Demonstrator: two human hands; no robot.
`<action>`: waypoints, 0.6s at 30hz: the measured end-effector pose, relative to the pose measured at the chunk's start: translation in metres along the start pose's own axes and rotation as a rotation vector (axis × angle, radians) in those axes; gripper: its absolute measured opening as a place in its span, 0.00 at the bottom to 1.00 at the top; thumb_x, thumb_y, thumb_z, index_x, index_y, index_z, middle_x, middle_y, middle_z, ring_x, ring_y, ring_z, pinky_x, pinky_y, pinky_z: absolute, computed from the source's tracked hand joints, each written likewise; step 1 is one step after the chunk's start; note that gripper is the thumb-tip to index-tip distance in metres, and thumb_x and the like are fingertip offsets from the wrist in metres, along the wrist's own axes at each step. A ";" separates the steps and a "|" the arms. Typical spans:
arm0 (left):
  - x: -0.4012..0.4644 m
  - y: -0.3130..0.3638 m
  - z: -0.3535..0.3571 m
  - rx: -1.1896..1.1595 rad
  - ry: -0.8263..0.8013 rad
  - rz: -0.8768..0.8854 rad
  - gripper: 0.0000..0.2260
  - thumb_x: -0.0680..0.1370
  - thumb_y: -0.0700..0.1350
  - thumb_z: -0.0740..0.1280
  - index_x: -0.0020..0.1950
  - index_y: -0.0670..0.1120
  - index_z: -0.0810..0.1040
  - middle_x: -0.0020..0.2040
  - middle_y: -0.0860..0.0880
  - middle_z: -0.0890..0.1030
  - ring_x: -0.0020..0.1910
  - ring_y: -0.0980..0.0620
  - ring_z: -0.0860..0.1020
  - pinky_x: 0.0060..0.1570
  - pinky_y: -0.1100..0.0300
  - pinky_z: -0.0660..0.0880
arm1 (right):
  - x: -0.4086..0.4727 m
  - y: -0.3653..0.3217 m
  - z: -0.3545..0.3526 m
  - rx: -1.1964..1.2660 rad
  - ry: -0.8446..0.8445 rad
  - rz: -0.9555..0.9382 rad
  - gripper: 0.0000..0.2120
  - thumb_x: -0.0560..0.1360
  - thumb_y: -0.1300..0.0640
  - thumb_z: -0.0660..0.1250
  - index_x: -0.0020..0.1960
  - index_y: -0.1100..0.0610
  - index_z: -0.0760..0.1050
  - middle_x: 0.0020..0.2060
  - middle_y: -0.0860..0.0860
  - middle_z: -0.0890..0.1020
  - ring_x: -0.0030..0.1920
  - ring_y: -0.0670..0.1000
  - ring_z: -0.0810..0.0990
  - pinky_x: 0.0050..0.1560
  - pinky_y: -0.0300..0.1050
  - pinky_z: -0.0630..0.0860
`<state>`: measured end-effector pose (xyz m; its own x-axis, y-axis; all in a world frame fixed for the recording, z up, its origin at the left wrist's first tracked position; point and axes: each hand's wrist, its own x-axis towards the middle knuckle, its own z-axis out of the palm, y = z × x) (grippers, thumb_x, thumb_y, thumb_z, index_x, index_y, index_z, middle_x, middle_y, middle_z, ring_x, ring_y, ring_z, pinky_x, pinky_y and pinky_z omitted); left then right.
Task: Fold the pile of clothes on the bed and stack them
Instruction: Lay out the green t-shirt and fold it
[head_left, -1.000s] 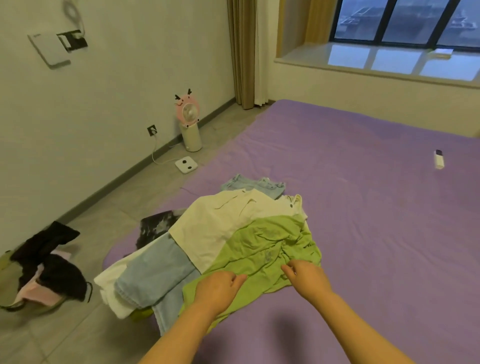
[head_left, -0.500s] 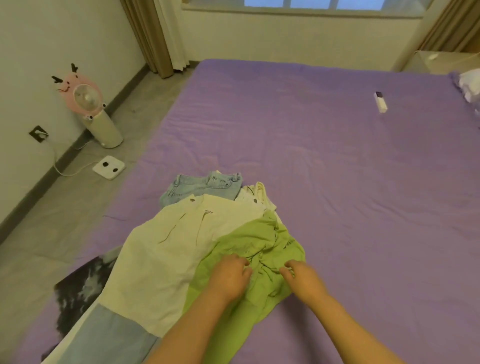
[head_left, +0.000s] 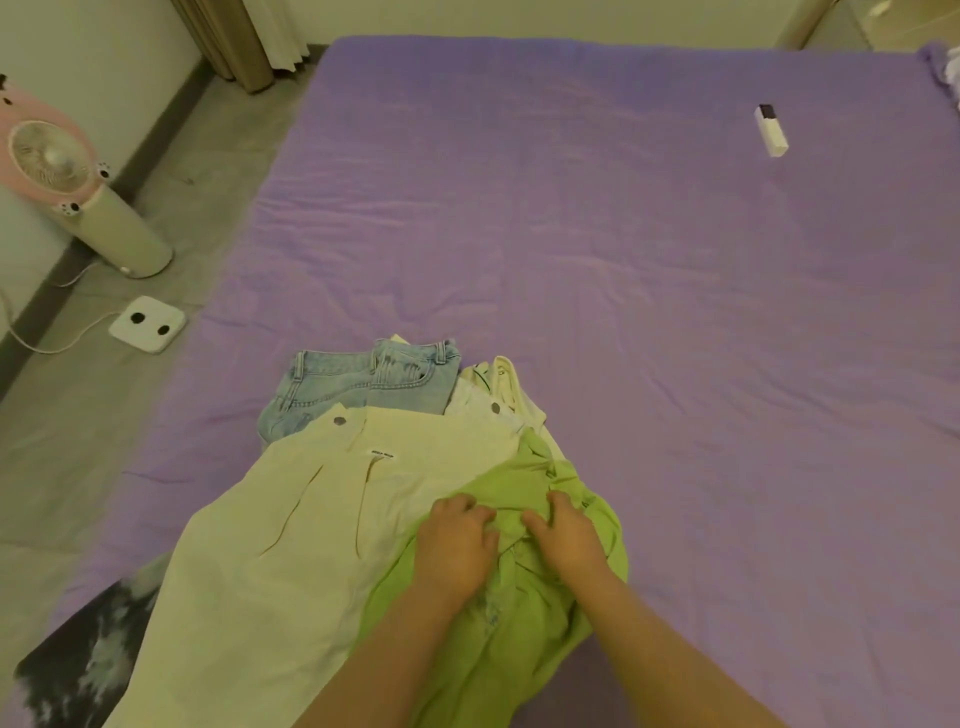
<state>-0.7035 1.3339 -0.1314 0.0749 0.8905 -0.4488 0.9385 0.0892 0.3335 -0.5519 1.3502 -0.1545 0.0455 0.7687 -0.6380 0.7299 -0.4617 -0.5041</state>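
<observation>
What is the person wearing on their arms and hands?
Nothing that shows. The left hand and right hand are bare: no gloves, rings, watch or bracelets can be seen. Both forearms are bare too, with no sleeve in view right down to the bottom edge of the picture. Whether sleeves start higher up cannot be told.

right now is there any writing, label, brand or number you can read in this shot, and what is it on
Small white tag sewn on the cream cotton garment: dark lettering, too small and blurred to read.
Light blue denim jeans: no readable label shows.
White rectangular remote with a dark end on the purple bed sheet: no legible markings.
Nothing else bears text.
</observation>
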 end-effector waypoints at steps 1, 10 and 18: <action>0.002 -0.001 0.001 -0.002 0.013 -0.006 0.17 0.80 0.53 0.58 0.68 0.53 0.73 0.67 0.51 0.71 0.66 0.50 0.65 0.63 0.57 0.67 | 0.003 -0.001 0.003 0.047 0.020 0.008 0.24 0.78 0.52 0.64 0.71 0.61 0.64 0.58 0.56 0.78 0.58 0.55 0.77 0.52 0.41 0.70; -0.010 0.041 -0.026 -0.551 0.058 -0.013 0.20 0.74 0.48 0.70 0.66 0.50 0.75 0.57 0.53 0.78 0.57 0.54 0.75 0.56 0.64 0.69 | -0.022 -0.028 -0.047 0.377 0.168 -0.238 0.10 0.74 0.63 0.68 0.53 0.52 0.78 0.39 0.45 0.78 0.41 0.42 0.77 0.38 0.25 0.69; -0.070 0.089 -0.113 -0.853 0.243 -0.015 0.01 0.78 0.41 0.65 0.48 0.44 0.76 0.41 0.51 0.77 0.39 0.57 0.73 0.36 0.72 0.68 | -0.095 -0.053 -0.129 0.201 0.160 -0.556 0.06 0.73 0.58 0.71 0.50 0.53 0.80 0.47 0.53 0.79 0.48 0.45 0.72 0.44 0.28 0.65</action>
<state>-0.6637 1.3300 0.0229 -0.1005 0.9480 -0.3020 0.3607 0.3176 0.8770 -0.5069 1.3592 0.0078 -0.1921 0.9681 -0.1606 0.5317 -0.0349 -0.8462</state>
